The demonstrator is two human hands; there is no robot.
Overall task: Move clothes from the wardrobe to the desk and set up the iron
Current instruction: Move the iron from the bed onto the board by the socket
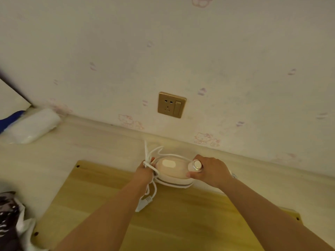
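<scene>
One iron (172, 171), one cord (151, 156), just below the wall socket (171, 104). Left hand (145, 172) grips the bunched cord, right hand (208, 171) holds the iron's knob end.

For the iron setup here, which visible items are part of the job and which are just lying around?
Job: iron held by the right hand; white cord gripped by the left hand; plug; wall socket; wooden board.

Lying about: white plastic package; dark patterned cloth.
</scene>
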